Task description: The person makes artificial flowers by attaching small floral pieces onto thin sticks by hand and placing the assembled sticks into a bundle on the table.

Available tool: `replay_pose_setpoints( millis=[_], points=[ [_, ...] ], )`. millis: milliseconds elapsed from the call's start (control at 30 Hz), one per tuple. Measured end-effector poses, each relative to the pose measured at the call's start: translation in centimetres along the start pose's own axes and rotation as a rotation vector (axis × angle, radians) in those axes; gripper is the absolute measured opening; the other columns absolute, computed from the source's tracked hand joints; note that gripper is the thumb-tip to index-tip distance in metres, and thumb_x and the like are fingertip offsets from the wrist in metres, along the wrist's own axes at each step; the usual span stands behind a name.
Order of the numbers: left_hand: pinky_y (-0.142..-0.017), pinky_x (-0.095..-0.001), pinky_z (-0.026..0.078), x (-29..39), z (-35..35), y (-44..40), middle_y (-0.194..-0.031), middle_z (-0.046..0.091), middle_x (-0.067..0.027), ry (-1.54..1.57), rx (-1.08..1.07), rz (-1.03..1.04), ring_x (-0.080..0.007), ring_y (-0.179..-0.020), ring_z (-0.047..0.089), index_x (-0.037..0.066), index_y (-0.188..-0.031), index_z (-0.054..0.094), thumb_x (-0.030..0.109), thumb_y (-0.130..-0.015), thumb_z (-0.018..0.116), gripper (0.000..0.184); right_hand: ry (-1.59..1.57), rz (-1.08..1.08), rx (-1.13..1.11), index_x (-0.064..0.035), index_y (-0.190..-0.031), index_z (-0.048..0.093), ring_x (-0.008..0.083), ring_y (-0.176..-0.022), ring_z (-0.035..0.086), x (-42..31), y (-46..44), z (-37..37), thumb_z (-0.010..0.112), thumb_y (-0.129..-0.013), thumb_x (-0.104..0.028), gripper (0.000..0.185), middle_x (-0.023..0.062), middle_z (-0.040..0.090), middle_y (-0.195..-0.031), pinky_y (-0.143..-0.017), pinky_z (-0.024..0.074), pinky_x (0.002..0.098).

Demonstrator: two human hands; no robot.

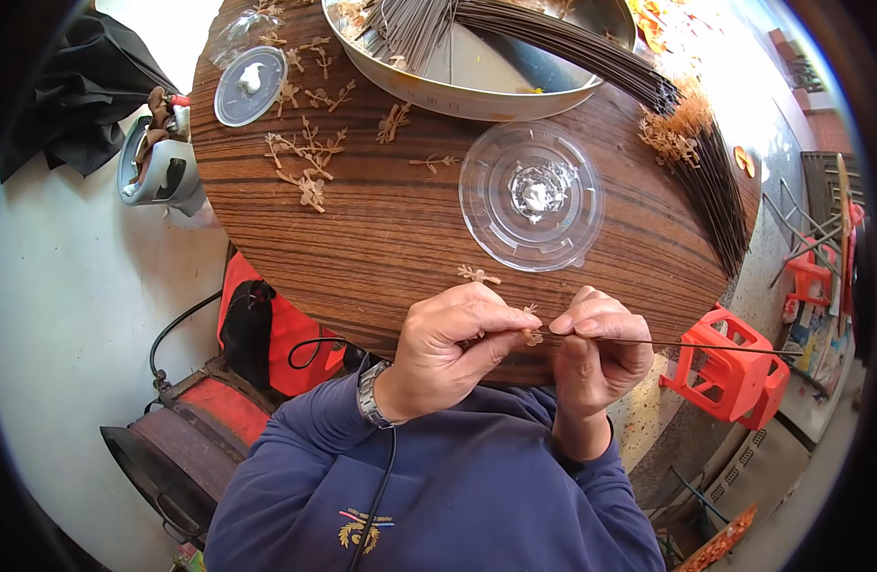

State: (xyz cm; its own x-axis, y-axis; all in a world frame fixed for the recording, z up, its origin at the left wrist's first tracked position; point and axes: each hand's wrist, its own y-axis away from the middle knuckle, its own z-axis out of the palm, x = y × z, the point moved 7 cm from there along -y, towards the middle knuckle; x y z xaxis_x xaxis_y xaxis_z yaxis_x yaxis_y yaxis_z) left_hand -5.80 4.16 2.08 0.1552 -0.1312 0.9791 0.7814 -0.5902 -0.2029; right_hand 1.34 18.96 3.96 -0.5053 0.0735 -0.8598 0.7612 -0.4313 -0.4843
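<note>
At the table's near edge my left hand (454, 338) pinches a small beige plastic flower sprig (532, 336) between thumb and fingers. My right hand (598, 348) is closed on a thin dark wire stem (705, 345), which stretches out to the right. The wire's left end meets or nearly meets the sprig; I cannot tell whether it is inside it. Just beyond my left hand another loose sprig (478, 275) lies on the wood. A clear plastic lid (486, 224) with a white paste blob (536, 197) at its centre lies past my hands.
On the wooden table (381, 248) several beige sprigs (309, 157) are scattered left. A smaller lid (230, 100) with white paste is at the far left. A round metal tray (457, 103) holds wire bundles; another wire bundle (715, 195) lies right. Red stools (720, 367) stand beyond.
</note>
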Motion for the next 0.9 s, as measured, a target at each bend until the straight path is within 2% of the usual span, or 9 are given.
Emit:
replay_pose_setpoints(
  millis=[533, 700, 900],
  points=[
    [-0.067, -0.0267, 0.052, 0.1, 0.1, -0.1, -0.089, 0.073, -0.0090, -0.012, -0.028, -0.043, -0.0166, -0.077, 0.067, 0.001, -0.101, 0.075, -0.003, -0.084, 0.075, 0.017, 0.117, -0.041, 0.017, -0.0020, -0.098, 0.062, 0.0188, -0.070, 0.070, -0.5, -0.2, 0.3, 0.071, -0.084, 0.010, 0.020, 0.0097, 0.070, -0.083, -0.061, 0.0442, 0.0275],
    [-0.064, -0.0275, 0.050, 0.2, 0.2, -0.3, -0.085, 0.071, -0.0089, -0.042, -0.025, -0.040, -0.0163, -0.073, 0.065, 0.001, -0.100, 0.074, -0.002, -0.085, 0.075, 0.015, 0.237, -0.074, -0.037, -0.0030, -0.095, 0.064, 0.0161, -0.062, 0.066, -0.7, -0.4, 0.8, 0.071, -0.083, 0.009, 0.018, 0.0101, 0.071, -0.078, -0.057, 0.0403, 0.0263],
    [-0.063, -0.0274, 0.049, 0.0, 0.1, 0.1, -0.081, 0.068, -0.0083, -0.085, -0.017, -0.064, -0.0163, -0.071, 0.063, 0.001, -0.099, 0.074, -0.001, -0.085, 0.075, 0.015, 0.271, 0.002, -0.089, -0.0012, -0.092, 0.065, 0.0149, -0.063, 0.062, -0.3, -0.3, 1.0, 0.071, -0.082, 0.011, 0.017, 0.0118, 0.071, -0.079, -0.057, 0.0429, 0.0254]
  ],
)
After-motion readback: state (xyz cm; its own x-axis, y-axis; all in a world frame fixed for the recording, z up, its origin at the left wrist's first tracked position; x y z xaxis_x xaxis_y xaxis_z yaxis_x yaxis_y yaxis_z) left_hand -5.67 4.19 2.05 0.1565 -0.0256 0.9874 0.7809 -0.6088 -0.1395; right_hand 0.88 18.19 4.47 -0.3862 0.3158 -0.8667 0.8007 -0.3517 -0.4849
